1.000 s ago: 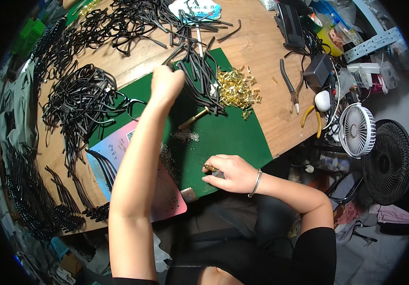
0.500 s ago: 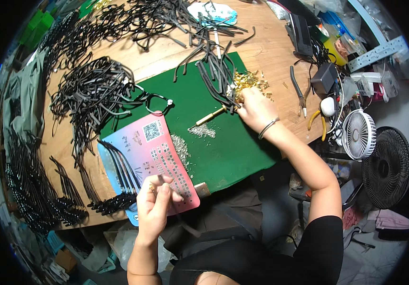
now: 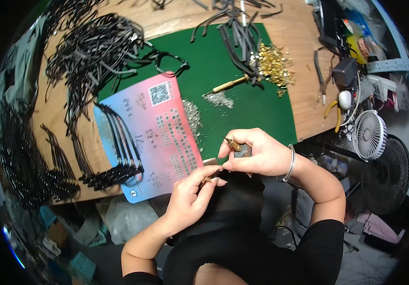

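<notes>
The left grip (image 3: 189, 199) pinches a small dark piece (image 3: 218, 174), mostly hidden; just beside it, the right grip (image 3: 260, 154) curls around a screwdriver (image 3: 234, 144). Beyond both grips lie silvery bits (image 3: 220, 99) on a green mat (image 3: 261, 107), then gold-coloured metal pieces (image 3: 273, 62).

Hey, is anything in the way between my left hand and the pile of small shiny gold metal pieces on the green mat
Yes: your right hand, holding a brass-and-grey pointed tool, is between your left hand and the gold pile. Beyond it lies green mat.
</notes>
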The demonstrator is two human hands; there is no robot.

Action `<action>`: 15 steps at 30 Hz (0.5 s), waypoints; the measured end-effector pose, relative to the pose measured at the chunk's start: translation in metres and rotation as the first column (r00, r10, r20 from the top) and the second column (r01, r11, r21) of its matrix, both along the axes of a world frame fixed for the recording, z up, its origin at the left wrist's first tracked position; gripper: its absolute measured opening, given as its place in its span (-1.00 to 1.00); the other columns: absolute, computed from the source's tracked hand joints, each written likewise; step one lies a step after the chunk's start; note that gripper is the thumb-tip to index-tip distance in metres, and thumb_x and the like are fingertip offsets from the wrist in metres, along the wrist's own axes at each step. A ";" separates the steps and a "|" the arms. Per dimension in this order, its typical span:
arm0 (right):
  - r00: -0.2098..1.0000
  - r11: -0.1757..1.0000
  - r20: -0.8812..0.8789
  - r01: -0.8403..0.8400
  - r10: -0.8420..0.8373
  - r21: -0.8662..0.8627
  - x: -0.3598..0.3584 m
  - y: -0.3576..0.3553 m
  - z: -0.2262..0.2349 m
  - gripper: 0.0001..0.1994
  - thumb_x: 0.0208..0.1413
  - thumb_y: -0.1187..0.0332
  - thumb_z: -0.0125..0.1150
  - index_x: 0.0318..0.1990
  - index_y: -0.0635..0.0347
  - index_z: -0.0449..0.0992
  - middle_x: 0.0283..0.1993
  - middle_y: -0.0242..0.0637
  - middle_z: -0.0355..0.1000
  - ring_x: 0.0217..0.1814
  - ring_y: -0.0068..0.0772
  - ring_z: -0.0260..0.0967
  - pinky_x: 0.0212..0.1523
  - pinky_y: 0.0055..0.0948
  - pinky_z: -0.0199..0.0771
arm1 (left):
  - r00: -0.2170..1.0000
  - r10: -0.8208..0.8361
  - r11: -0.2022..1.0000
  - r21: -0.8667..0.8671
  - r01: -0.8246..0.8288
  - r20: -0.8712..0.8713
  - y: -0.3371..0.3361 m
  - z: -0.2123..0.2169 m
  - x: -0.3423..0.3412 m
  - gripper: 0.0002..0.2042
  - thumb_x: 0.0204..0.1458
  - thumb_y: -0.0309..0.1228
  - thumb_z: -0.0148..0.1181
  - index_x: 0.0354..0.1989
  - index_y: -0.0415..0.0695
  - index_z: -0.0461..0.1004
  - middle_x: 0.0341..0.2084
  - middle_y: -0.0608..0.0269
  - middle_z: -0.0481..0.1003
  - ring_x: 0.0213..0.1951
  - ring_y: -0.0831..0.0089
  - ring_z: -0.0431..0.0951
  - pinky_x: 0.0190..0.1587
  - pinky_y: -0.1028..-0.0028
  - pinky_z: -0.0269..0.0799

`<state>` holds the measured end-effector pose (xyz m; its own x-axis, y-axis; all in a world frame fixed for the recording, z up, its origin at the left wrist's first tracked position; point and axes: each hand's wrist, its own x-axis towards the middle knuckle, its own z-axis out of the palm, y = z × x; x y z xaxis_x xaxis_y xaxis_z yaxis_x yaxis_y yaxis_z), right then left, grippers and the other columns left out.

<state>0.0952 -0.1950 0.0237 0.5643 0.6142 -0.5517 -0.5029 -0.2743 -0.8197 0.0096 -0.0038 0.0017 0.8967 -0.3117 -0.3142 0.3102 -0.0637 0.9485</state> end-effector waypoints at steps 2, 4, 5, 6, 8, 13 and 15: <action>0.999 0.999 -0.024 -0.020 0.021 0.027 0.002 0.009 -0.005 -0.81 -0.02 0.42 0.25 -0.28 0.28 0.39 -0.52 -0.43 0.34 -0.61 -0.75 0.24 -0.61 -0.70 0.23 | 0.999 0.017 1.000 -0.007 -0.017 -0.031 0.004 0.000 -0.001 -0.78 0.11 -0.59 -0.04 -0.06 -0.28 0.39 -0.36 0.18 0.54 -0.26 0.49 0.57 -0.19 0.54 0.44; 0.997 0.997 -0.038 -0.074 0.074 0.006 0.004 0.011 -0.008 -0.80 -0.03 0.42 0.26 -0.28 0.28 0.39 -0.52 -0.43 0.34 -0.61 -0.74 0.24 -0.62 -0.70 0.22 | 0.999 0.016 1.000 -0.021 -0.017 -0.050 0.006 0.001 0.000 -0.78 0.12 -0.58 -0.05 -0.06 -0.27 0.39 -0.36 0.18 0.54 -0.26 0.49 0.57 -0.18 0.54 0.43; 0.994 0.995 -0.043 -0.100 0.100 -0.012 0.006 0.011 -0.009 -0.79 -0.04 0.42 0.26 -0.28 0.28 0.39 -0.52 -0.43 0.34 -0.61 -0.74 0.24 -0.62 -0.69 0.22 | 0.998 0.015 0.999 -0.033 -0.017 -0.062 0.007 0.000 -0.002 -0.78 0.12 -0.58 -0.05 -0.06 -0.27 0.39 -0.35 0.18 0.54 -0.26 0.49 0.57 -0.18 0.54 0.43; 0.989 0.990 -0.070 -0.135 0.133 -0.027 0.009 0.012 -0.010 -0.77 -0.06 0.40 0.26 -0.27 0.29 0.40 -0.53 -0.42 0.34 -0.62 -0.73 0.24 -0.64 -0.68 0.23 | 0.997 0.010 0.999 -0.045 -0.013 -0.074 0.007 -0.002 -0.003 -0.78 0.12 -0.58 -0.06 -0.06 -0.27 0.39 -0.35 0.19 0.54 -0.25 0.50 0.57 -0.18 0.54 0.43; 0.973 0.978 -0.125 -0.200 0.192 -0.055 0.015 0.011 -0.012 -0.73 -0.10 0.36 0.25 -0.26 0.30 0.40 -0.55 -0.41 0.35 -0.64 -0.70 0.23 -0.66 -0.66 0.25 | 1.000 -0.019 1.000 -0.025 0.018 -0.019 0.006 -0.007 -0.003 -0.78 0.10 -0.60 -0.04 -0.08 -0.25 0.41 -0.37 0.19 0.55 -0.27 0.48 0.58 -0.21 0.52 0.45; 0.924 0.982 -0.335 -0.164 0.185 0.088 0.007 0.009 -0.020 -0.67 -0.07 0.32 0.32 -0.21 0.30 0.38 -0.52 -0.40 0.36 -0.66 -0.72 0.21 -0.65 -0.70 0.24 | 0.992 -0.101 0.994 0.058 0.097 0.077 0.006 -0.009 -0.002 -0.81 0.09 -0.61 -0.03 -0.14 -0.26 0.44 -0.40 0.18 0.57 -0.30 0.47 0.58 -0.24 0.50 0.48; 0.952 0.983 -0.244 -0.170 0.183 0.074 0.003 0.007 -0.023 -0.60 -0.07 0.21 0.35 -0.19 0.29 0.37 -0.50 -0.41 0.36 -0.62 -0.73 0.23 -0.64 -0.72 0.25 | 0.992 -0.127 0.992 -0.012 0.127 0.006 0.010 -0.012 -0.005 -0.80 0.12 -0.59 -0.06 -0.10 -0.26 0.40 -0.37 0.15 0.56 -0.25 0.51 0.56 -0.20 0.56 0.45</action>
<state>0.0978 -0.1881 0.0010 0.2936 0.7225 -0.6260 -0.6400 -0.3379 -0.6901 0.0045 0.0062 -0.0098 0.8511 -0.4273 -0.3051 0.2953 -0.0907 0.9511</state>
